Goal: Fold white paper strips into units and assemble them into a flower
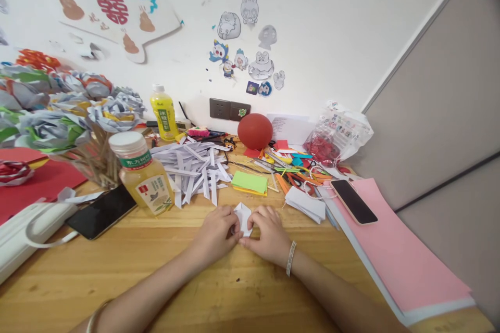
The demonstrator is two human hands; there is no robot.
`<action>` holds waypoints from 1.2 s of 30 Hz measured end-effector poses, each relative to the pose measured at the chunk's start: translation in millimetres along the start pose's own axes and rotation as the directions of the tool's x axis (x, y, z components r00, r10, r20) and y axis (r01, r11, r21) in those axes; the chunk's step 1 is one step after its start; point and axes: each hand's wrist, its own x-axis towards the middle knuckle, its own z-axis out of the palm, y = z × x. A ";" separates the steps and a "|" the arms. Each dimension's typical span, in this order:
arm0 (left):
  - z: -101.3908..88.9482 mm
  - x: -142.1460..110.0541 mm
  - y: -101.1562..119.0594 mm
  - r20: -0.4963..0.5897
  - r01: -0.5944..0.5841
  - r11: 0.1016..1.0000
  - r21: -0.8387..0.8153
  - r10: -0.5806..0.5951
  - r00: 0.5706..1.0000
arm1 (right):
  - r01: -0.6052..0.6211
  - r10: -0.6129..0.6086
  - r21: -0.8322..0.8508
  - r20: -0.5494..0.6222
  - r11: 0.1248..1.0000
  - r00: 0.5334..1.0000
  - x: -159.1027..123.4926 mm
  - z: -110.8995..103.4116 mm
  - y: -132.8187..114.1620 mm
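A small piece of folded white paper (242,217) lies low over the wooden table between my two hands, its top coming to a point. My left hand (215,230) grips its left edge, thumb and fingers pinched together. On the other side my right hand (267,234) pinches the right edge, its thumb near the lower corner. Both thumbs almost meet at the paper's bottom. Just beyond the hands is a stack of green and yellow paper slips (250,182). A pile of folded white paper strips (195,169) spreads to the back left.
At the left stand a juice bottle (152,182), a black phone (102,212) and paper flowers (54,125). A red balloon (255,131) sits at the back. On the right are white slips (305,203), scissors (308,187) and a phone (353,201) on pink paper (410,250).
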 end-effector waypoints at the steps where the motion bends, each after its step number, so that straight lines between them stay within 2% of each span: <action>1: 0.4 0.5 -0.9 0.000 0.002 1.000 -0.005 -0.002 1.000 | -0.002 0.002 -0.014 0.012 1.000 1.000 0.2 -0.6 -0.5; 7: -0.7 1.6 -1.8 0.004 -0.004 1.000 -0.018 0.004 1.000 | 0.024 -0.025 0.019 0.091 1.000 0.996 -0.4 -8.5 -0.5; 11: -2.9 0.8 0.4 0.009 0.004 1.000 -0.008 -0.004 1.000 | 0.004 -0.006 0.092 0.020 0.996 1.000 -0.2 -7.3 1.9; 16: -2.3 0.1 1.3 0.010 0.014 1.000 0.014 -0.014 1.000 | -0.026 0.029 0.071 -0.046 0.997 0.999 -0.3 -0.9 2.8; 22: -2.4 0.2 2.3 0.022 0.032 0.999 0.018 -0.033 0.999 | 0.039 -0.039 0.069 -0.007 0.997 0.999 -3.4 -2.4 1.1; 36: -2.9 -1.0 6.1 0.017 0.023 0.996 0.083 -0.025 1.000 | -0.042 0.037 -0.056 -0.080 0.998 0.996 -8.0 5.6 -5.9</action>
